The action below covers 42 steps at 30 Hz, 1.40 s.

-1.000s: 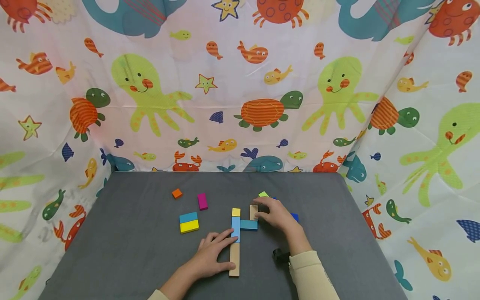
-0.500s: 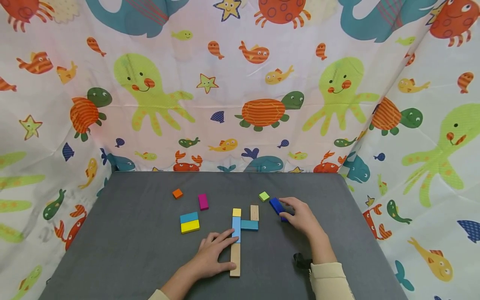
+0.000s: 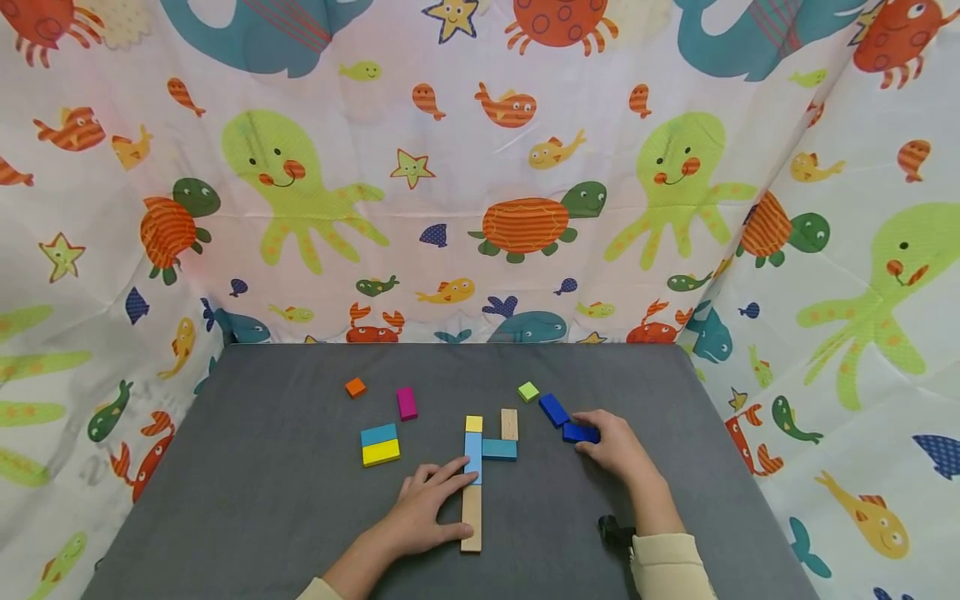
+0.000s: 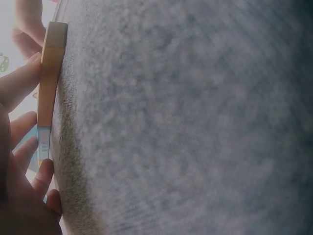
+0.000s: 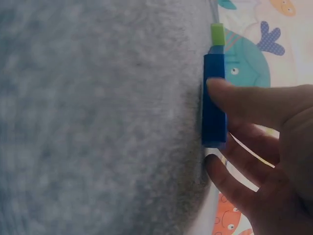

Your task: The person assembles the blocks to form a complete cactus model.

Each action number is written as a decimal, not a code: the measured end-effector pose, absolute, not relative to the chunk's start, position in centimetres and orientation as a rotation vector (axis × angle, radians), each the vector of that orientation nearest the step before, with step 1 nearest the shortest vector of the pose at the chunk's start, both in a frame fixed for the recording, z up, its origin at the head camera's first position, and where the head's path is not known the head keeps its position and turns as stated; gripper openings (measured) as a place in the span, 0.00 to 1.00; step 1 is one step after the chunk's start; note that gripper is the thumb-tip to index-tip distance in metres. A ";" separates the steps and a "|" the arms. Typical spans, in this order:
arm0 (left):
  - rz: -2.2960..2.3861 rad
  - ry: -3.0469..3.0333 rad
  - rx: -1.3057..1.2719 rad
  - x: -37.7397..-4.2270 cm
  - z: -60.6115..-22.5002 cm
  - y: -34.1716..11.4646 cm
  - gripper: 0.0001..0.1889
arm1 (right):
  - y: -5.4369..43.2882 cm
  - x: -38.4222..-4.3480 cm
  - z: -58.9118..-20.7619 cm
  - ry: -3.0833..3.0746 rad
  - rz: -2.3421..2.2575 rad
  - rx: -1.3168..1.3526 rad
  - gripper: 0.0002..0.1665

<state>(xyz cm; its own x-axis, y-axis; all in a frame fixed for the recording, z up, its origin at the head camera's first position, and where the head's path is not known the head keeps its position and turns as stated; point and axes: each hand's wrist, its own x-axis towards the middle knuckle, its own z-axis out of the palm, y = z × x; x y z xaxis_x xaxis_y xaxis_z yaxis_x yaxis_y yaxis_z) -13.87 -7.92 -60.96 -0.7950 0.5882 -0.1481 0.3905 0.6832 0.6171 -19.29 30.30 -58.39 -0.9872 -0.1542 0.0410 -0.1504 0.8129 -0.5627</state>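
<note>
My left hand (image 3: pixel 422 515) rests with spread fingers on a column of wooden blocks, touching the light blue block (image 3: pixel 472 447) and the long plain wooden block (image 3: pixel 471 525). A yellow cube (image 3: pixel 474 424) tops this column. From its right side extends a teal block (image 3: pixel 499 450), with a small plain wooden block (image 3: pixel 509 424) standing off its far edge. Farther right, my right hand (image 3: pixel 617 450) pinches a dark blue block (image 3: pixel 580 433) between thumb and fingers. In the right wrist view the thumb lies across that dark blue block (image 5: pixel 213 117). A second dark blue block (image 3: pixel 553 410) lies against its left end.
A lime green cube (image 3: pixel 528 392) lies beyond the dark blue blocks. Left of the column are a blue block (image 3: pixel 378 434) touching a yellow block (image 3: pixel 381 452), a magenta block (image 3: pixel 407 403) and an orange cube (image 3: pixel 356 387). Printed curtain (image 3: pixel 465 167) surrounds the grey table (image 3: pixel 262 500).
My right hand has left the small plain wooden block and moved right, past the second dark blue block, to the lower dark blue one. The left hand has stayed in place.
</note>
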 end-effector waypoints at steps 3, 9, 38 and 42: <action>0.828 2.565 0.775 -13.9 -61.0 -7.9 0.41 | 30.3 -19.2 -58.6 2.992 -0.908 -0.240 0.23; 0.832 2.566 0.776 -13.9 -61.1 -8.0 0.42 | 30.1 -18.7 -58.8 2.976 -0.900 -0.191 0.24; 0.837 2.550 0.756 -13.9 -60.8 -8.1 0.42 | 30.5 -17.2 -57.1 2.803 -0.999 -0.183 0.46; 0.848 2.535 0.759 -13.9 -60.8 -8.1 0.42 | 30.6 -17.4 -57.2 2.797 -0.949 -0.194 0.43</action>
